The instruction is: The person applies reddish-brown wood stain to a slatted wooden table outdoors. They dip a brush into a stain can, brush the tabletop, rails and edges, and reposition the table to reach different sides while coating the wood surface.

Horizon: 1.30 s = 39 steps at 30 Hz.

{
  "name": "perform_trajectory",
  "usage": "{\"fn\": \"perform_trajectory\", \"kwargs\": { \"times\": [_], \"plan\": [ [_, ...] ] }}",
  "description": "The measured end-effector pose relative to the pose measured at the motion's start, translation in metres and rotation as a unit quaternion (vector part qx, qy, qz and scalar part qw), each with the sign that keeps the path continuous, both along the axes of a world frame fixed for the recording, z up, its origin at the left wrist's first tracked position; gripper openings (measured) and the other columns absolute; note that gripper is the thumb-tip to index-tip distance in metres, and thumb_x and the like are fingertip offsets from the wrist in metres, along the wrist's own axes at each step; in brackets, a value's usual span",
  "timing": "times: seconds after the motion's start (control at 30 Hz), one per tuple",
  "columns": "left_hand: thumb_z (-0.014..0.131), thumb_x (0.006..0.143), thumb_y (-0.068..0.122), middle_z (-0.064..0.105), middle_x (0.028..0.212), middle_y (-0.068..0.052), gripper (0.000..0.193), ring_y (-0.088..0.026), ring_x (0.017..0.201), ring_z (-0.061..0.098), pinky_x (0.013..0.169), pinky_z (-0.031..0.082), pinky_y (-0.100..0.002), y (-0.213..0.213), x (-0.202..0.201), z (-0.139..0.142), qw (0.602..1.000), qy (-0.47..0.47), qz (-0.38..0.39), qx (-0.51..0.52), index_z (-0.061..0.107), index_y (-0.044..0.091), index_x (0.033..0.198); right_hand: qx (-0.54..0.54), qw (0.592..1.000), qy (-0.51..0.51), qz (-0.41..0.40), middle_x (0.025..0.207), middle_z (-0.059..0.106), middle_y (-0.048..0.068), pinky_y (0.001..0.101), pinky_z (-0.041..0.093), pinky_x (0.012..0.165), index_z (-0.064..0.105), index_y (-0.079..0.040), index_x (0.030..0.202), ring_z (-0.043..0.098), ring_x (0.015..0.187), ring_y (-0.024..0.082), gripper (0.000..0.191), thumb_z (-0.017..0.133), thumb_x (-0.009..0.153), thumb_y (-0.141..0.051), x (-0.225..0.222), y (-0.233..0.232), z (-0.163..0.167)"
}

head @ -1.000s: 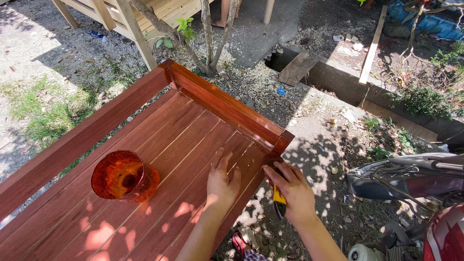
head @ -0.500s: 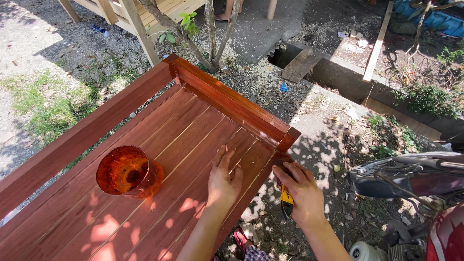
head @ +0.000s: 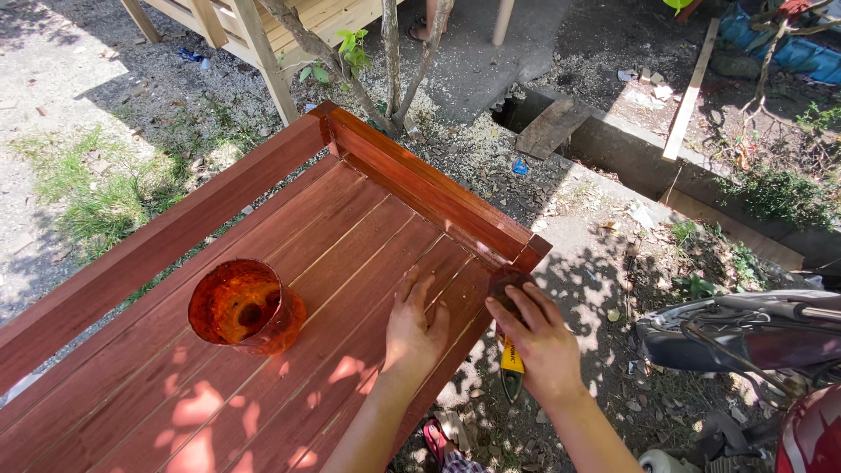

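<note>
— Gripping what, that right hand (head: 539,342)?
— A yellow-handled brush (head: 511,355), fingers closed, at the red slatted bench (head: 350,236) corner.
— Left hand (head: 413,328)?
— Flat, fingers spread, on the slats (orange container (head: 243,307) farther left).

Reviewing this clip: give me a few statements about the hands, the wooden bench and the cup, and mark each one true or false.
1. The left hand lies flat on the bench slats. True.
2. The right hand holds the orange cup. False: the cup stands alone on the slats, apart from both hands.
3. The right hand is at the bench's corner post, with a yellow-handled brush below it. True.
4. The cup lies tipped on its side. False: it stands upright, mouth up.
5. The bench stands indoors on tile. False: it is outdoors on gravel and grass.
</note>
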State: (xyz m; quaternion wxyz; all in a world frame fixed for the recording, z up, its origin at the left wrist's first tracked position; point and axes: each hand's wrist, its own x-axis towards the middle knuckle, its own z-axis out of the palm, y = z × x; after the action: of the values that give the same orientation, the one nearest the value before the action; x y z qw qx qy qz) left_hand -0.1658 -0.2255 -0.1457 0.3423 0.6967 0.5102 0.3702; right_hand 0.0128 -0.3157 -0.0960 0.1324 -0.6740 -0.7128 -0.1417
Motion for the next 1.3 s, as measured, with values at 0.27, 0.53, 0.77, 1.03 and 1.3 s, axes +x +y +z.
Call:
{"fn": "perform_trajectory", "kwargs": {
  "times": [0.27,0.53,0.77,1.03,1.3],
  "plan": [
    [0.067,0.086,0.011,0.04,0.158,-0.019,0.053,-0.041,0.144,0.039,0.115,0.038,-0.045,-0.002,-0.003,0.003,1.0,0.003,0.0,0.01,0.057,0.006,0.137,0.099,0.994,0.049,-0.008,0.132,0.069,0.004,0.04,0.059,0.098,0.071,-0.028,0.13,0.062,0.124,0.03,0.066,0.076,0.069,-0.003,0.016,0.0,0.021],
    [0.065,0.088,0.013,0.04,0.159,-0.018,0.049,-0.038,0.144,0.044,0.114,0.042,-0.044,-0.011,-0.01,0.007,1.0,-0.011,-0.005,0.029,0.058,0.003,0.136,0.172,0.984,0.045,0.008,0.132,0.069,0.005,0.042,0.06,0.101,0.073,-0.028,0.13,0.064,0.125,0.032,0.052,0.077,0.081,-0.009,-0.005,0.0,0.008],
    [0.065,0.092,0.014,0.034,0.162,-0.019,0.054,-0.041,0.144,0.04,0.118,0.035,-0.047,-0.017,-0.012,0.014,0.996,0.064,-0.027,0.048,0.049,0.005,0.142,0.268,0.945,0.172,0.071,0.124,0.072,0.013,0.0361,0.061,0.092,0.069,-0.015,0.129,0.073,0.106,0.027,0.043,0.077,0.089,-0.003,0.03,0.006,0.037],
    [0.064,0.089,0.013,0.039,0.158,-0.024,0.049,-0.042,0.14,0.046,0.11,0.045,-0.045,-0.035,-0.018,0.025,0.999,-0.009,-0.041,0.027,0.056,0.004,0.136,0.355,0.653,0.669,0.01,0.119,0.07,0.011,0.0336,0.063,0.079,0.06,-0.007,0.146,0.069,0.1,0.017,0.048,0.07,0.1,0.001,0.048,0.004,0.042],
    [0.066,0.088,0.012,0.043,0.154,-0.026,0.047,-0.044,0.142,0.042,0.117,0.036,-0.048,-0.037,-0.005,0.008,0.996,0.008,-0.042,0.073,0.06,0.001,0.133,0.343,0.333,0.874,-0.086,0.123,0.07,0.008,0.0303,0.065,0.071,0.063,-0.019,0.137,0.073,0.093,0.02,0.041,0.062,0.097,-0.013,0.041,0.024,-0.044]
  ]
}}
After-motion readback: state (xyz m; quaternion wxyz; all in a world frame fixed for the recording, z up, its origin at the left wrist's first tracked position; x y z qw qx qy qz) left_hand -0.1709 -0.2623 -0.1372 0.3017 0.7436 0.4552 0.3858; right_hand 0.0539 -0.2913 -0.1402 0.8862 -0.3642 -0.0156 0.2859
